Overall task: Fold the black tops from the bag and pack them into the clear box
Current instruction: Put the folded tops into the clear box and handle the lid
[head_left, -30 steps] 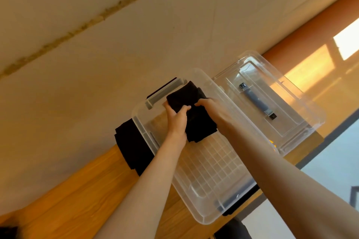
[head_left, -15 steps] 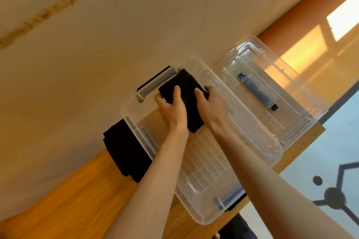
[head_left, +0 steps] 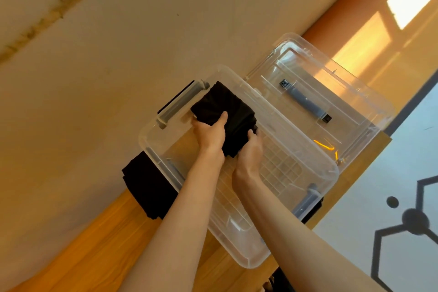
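Down at the far end of the clear box (head_left: 282, 168), close against the end wall that carries a grey latch (head_left: 180, 104), sits a folded black top (head_left: 225, 106), and both hands are on it. The left hand (head_left: 209, 134) grips its left side, thumb laid across the upper face and the other fingers out of sight beneath or beside the cloth. The right hand (head_left: 250, 153) curls its fingers round the near right corner, back of the hand up, so how far they reach under cannot be told. Judging by how it puckers and sags at the edges, the bundle is light, soft and limp, with no stiffness of its own. It would likely fall open or slump if taken by one corner, so the sound hold is from both sides at once, with a thumb or palm on top to pin the layers, much as the hands have it. It looks neither slippery nor breakable, and a flat press should settle it on the smooth plastic floor. As for containers, the box holds only this one top as far as can be seen, its gridded floor bare from the hands to the near end. Its lid (head_left: 343, 92), with a grey handle (head_left: 305, 103), lies just beside it on the right. Against the outside of the box's left wall a pile of dark cloth (head_left: 147, 185) lies on the wooden table (head_left: 94, 244); whether that is the bag or more tops is unclear
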`<state>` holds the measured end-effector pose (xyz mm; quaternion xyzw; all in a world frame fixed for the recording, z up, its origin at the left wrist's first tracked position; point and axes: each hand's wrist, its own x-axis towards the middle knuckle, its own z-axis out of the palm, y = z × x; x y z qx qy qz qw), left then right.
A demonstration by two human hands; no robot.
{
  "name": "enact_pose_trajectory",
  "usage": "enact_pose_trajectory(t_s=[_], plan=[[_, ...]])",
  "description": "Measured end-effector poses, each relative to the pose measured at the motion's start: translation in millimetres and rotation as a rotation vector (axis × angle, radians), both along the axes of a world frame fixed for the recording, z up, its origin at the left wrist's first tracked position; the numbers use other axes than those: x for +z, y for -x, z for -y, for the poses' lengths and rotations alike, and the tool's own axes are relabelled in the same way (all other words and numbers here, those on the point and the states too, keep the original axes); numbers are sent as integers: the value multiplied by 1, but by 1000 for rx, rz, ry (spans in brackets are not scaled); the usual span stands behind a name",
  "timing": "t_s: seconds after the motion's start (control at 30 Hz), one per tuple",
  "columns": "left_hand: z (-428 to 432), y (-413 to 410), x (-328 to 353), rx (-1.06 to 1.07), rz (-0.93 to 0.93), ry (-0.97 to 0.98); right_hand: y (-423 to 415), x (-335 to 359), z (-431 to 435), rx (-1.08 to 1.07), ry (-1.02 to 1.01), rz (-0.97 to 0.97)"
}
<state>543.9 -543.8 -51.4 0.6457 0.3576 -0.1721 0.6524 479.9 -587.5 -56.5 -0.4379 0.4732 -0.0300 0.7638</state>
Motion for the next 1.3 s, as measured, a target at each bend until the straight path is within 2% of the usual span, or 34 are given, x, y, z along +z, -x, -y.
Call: enact_pose_trajectory(t_s=[0.23, 0.33, 0.4, 0.5, 0.6, 0.67, 0.8, 0.87, 0.93, 1.0, 1.07, 1.13, 1.2, 1.3], plan=[[9, -6, -6, -103, 35, 92, -6, -5, 0, 18, -56, 119], [12, -8, -3, -62, 47, 84, -4, -3, 3, 42, 12, 129], [14, -10, 6, 32, 16, 36, 0, 4, 5, 55, 182, 69], [14, -16, 9, 105, -79, 24, 4, 19, 7, 144, 569, 48], [8, -23, 6, 79, -93, -41, 1, 21, 8, 376, 1014, 155], [1, -26, 7, 78, -86, -44, -7, 15, 13, 593, 1209, 140], [-11, -21, 22, 1, -44, 50, -8, 9, 25, 887, 1344, -36], [-17, -5, 41, -94, 81, -65, -2, 12, 29, 924, 1433, -29], [-38, 18, 65, -180, 291, -256, 3, 23, 19, 953, 1530, 101], [-73, 44, 81, -240, 510, -415, 5, 39, -2, 1018, 1524, 246], [-111, 64, 83, -273, 613, -563, 7, 56, -26, 1071, 1427, 312], [-149, 80, 80, -245, 579, -667, 11, 71, -50, 1084, 1330, 346], [-182, 95, 72, -180, 460, -726, 24, 81, -74, 1058, 1237, 390], [-216, 104, 50, -157, 292, -721, 61, 83, -108, 902, 977, 395]])
